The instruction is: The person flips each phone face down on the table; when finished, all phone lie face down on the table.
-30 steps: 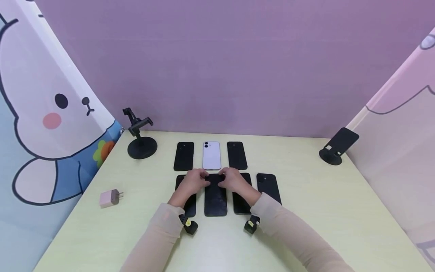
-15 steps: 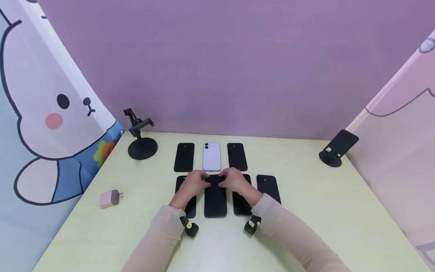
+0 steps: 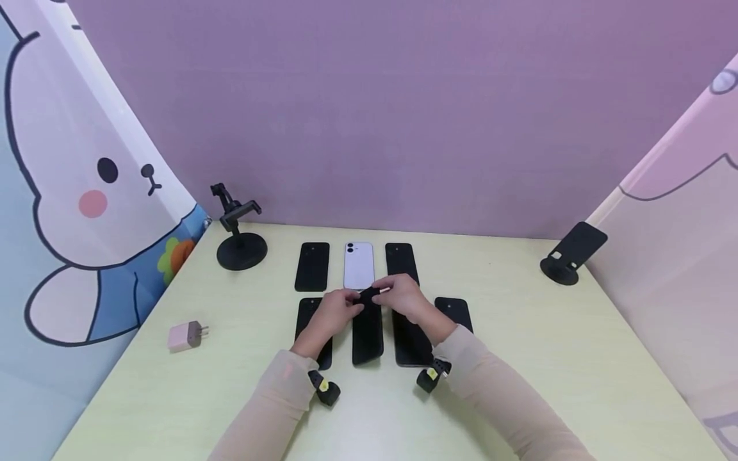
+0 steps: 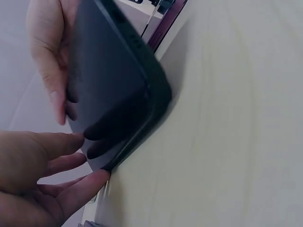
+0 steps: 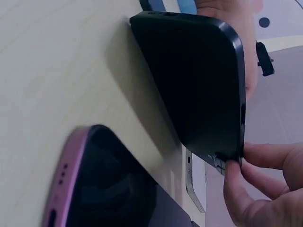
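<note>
From the head camera, both hands meet at the centre of the pale yellow-green table point(image 3: 519, 358): the left hand point(image 3: 336, 312) and the right hand point(image 3: 402, 296) pinch the far end of a flat black rectangular phone point(image 3: 368, 333), lifting that end while its near edge stays down toward six o'clock. A white phone with a twin camera point(image 3: 359, 264) lies just beyond at twelve o'clock, black phones flanking it. At nine o'clock sits a small pink wall charger point(image 3: 186, 336); at eleven o'clock a black round-based clamp stand point(image 3: 239, 240); at two o'clock a black tilted phone stand point(image 3: 571, 251). Over to the left wrist view: the black phone point(image 4: 113, 90) stands tilted off the table, left fingers point(image 4: 61, 163) curled under its raised end. Right wrist view now: the phone point(image 5: 199, 80) leans up on its edge, right fingertips point(image 5: 239, 182) gripping its top corner, and a purple-rimmed phone point(image 5: 99, 184) lies flat at seven o'clock.
</note>
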Demonstrator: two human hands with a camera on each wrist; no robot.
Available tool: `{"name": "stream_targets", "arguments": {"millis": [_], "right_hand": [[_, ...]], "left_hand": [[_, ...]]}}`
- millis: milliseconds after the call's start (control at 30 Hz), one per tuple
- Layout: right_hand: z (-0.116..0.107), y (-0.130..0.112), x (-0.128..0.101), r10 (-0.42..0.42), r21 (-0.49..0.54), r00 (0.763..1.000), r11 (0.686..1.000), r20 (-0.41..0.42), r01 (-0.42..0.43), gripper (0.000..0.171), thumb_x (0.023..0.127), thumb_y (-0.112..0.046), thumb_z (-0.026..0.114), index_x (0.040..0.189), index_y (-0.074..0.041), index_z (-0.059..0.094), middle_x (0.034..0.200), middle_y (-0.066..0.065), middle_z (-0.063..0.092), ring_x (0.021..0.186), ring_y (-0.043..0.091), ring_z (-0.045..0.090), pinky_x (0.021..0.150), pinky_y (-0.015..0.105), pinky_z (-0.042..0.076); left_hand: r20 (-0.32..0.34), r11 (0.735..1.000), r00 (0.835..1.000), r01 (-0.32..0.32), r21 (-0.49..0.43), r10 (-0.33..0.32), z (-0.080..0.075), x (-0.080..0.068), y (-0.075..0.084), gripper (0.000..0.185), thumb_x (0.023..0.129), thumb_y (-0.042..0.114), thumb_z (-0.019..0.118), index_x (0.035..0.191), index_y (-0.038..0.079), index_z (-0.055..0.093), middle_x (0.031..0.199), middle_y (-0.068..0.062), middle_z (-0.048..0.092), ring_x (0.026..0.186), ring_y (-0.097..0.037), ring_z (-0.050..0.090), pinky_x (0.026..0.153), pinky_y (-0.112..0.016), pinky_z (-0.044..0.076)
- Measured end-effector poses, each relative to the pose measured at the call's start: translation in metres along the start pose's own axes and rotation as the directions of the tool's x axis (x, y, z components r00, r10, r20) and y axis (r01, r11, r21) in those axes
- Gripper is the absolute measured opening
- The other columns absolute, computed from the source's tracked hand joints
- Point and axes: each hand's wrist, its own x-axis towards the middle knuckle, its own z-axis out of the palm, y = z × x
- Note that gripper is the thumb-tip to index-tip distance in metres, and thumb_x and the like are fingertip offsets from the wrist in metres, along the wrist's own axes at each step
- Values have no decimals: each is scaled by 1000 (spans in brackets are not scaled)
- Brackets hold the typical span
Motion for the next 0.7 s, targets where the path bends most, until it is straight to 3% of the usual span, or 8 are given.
{"name": "stream_targets", "arguments": {"millis": [100,200,367,533,700], "right_hand": [[-1,0,0,-16,103,1000,995,15,14,29,85,2,72,114,2,70,108,14,68,94,22,66,79,34,53],[-1,1,1,-46,197,998,980,35,38,32,86,7,68,118,7,66,109,19,67,95,25,66,83,35,53],[-1,3,2,-77,326,995,944,56,54,33,87,15,62,120,13,61,108,24,67,97,26,66,85,33,52],[1,2,1,-74,356,994,934,80,41,34,88,16,60,122,13,60,109,23,67,101,27,65,86,32,52],[4,6,0,-63,324,993,946,95,29,33,87,14,62,120,12,61,106,21,68,98,25,66,85,32,52]], "left_hand": [[-26,999,1000,-10,-52,9,1,-2,2,27,94,14,66,117,0,67,108,-12,68,94,-23,66,83,-39,52],[-39,982,999,-18,-186,11,3,-4,5,24,95,10,63,117,-1,66,111,-14,67,93,-23,67,79,-37,54],[-58,903,998,-9,-430,-18,8,-4,5,23,96,7,60,118,-2,65,115,-17,64,90,-23,68,69,-31,57],[-84,817,995,-3,-577,-56,12,-3,4,27,98,6,57,122,-4,62,119,-20,61,91,-25,68,72,-33,57],[-94,807,992,10,-591,-81,8,-6,9,27,98,6,57,123,-3,61,118,-20,61,92,-25,68,72,-33,57]]}}
